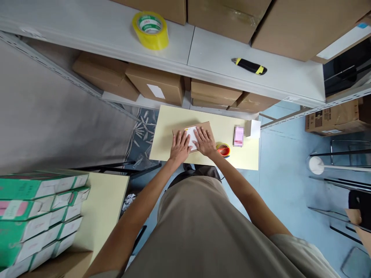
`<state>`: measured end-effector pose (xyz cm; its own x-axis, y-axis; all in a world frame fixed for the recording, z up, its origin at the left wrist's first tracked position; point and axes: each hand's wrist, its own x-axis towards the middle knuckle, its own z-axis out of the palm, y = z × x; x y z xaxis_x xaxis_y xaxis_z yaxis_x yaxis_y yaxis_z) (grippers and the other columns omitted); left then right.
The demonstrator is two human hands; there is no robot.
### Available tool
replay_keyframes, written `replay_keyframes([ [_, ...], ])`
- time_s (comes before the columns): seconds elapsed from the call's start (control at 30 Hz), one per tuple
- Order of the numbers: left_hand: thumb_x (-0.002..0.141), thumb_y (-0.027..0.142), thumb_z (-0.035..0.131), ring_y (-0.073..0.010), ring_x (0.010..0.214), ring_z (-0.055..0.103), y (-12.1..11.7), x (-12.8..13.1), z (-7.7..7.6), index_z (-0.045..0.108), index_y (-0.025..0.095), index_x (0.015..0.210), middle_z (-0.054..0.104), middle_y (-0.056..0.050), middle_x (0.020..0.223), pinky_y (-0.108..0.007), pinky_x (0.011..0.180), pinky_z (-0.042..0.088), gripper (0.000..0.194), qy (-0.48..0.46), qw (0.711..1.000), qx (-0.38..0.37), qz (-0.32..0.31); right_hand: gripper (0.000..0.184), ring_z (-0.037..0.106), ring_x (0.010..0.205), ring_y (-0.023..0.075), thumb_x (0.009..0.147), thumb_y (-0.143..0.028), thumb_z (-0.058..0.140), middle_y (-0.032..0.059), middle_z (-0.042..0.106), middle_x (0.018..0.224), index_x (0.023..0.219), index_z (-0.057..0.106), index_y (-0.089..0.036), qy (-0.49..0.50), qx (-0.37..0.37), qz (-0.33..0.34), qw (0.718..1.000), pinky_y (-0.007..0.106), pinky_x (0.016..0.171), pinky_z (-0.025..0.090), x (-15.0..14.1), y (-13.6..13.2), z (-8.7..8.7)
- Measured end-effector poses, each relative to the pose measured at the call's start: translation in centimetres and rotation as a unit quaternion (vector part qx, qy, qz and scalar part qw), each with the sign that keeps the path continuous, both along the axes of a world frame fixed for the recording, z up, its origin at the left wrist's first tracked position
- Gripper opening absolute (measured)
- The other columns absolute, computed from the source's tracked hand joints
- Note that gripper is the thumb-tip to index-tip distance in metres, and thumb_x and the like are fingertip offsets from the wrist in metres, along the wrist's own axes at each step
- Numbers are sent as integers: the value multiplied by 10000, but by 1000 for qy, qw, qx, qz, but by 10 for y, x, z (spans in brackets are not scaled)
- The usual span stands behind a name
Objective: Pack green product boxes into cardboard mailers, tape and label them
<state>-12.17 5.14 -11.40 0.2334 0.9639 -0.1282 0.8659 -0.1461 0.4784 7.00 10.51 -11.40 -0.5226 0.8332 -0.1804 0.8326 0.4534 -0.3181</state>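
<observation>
Left hand [179, 146], right hand [205, 141] splayed flat on carton [206, 125], white label [191, 134]

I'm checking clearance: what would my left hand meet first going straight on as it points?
Your left hand would slide off the package, over the tabletop, then probably meet the lower shelf; depth is unclear.

Pale yellow table [162, 135]: cardboard parcel [205, 126] near middle, orange-rimmed roll [227, 149] just right, blurred pink item [239, 136] and white box [254, 129] farther right. Grey upper shelf [208, 56]: yellow tape roll [156, 40], black-and-yellow knife [249, 66], large cartons [226, 17] at back. Lower shelf [145, 101]: row of brown boxes [159, 83]. Blue floor [281, 158]: white scraps [139, 136] strewn left of table.
</observation>
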Motion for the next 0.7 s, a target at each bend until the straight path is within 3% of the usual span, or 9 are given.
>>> replay_keyframes([
  [0.17, 1053, 323, 488, -391, 1736, 79, -32, 10, 5, 322, 101, 1758, 232, -165, 1836, -659, 1390, 20, 757, -9, 1000, -6, -24, 684, 130, 1738, 353, 1167, -428, 361, 151, 138, 1861, 1775, 278, -126, -3, 11, -67, 998, 592, 1396, 111, -11, -9, 3],
  [0.3, 1035, 298, 512, -404, 1732, 90, -52, 19, 6, 288, 101, 1769, 245, -157, 1835, -647, 1397, 34, 792, 4, 1000, -23, -2, 703, 128, 1738, 354, 1163, -442, 390, 188, 144, 1856, 1771, 284, -106, -13, 13, -88, 996, 595, 1395, 122, -14, -13, 6],
  [0.53, 1036, 331, 528, -439, 1730, 10, -66, 36, 9, 219, 101, 1784, 183, -198, 1845, -708, 1370, 58, 841, -4, 997, -23, 75, 737, 121, 1735, 388, 1159, -510, 383, 224, 155, 1847, 1763, 303, -96, -25, 26, -162, 986, 635, 1380, 123, 35, -27, 3],
  [0.63, 1018, 480, 602, -479, 1722, 37, -74, 26, 1, 190, 63, 1775, 130, -273, 1838, -723, 1355, 116, 957, -35, 983, -16, 179, 817, 121, 1734, 389, 1151, -567, 388, 271, 246, 1815, 1745, 287, -16, -6, 6, -195, 981, 622, 1385, 113, 59, -35, 3],
  [0.7, 950, 557, 701, -491, 1711, 128, -78, 13, -9, 197, 74, 1768, 207, -310, 1814, -707, 1347, 190, 1076, -81, 959, -28, 271, 774, 181, 1725, 380, 1154, -564, 386, 270, 399, 1756, 1711, 366, -26, 22, -32, -214, 976, 621, 1385, 127, 65, -39, 2],
])
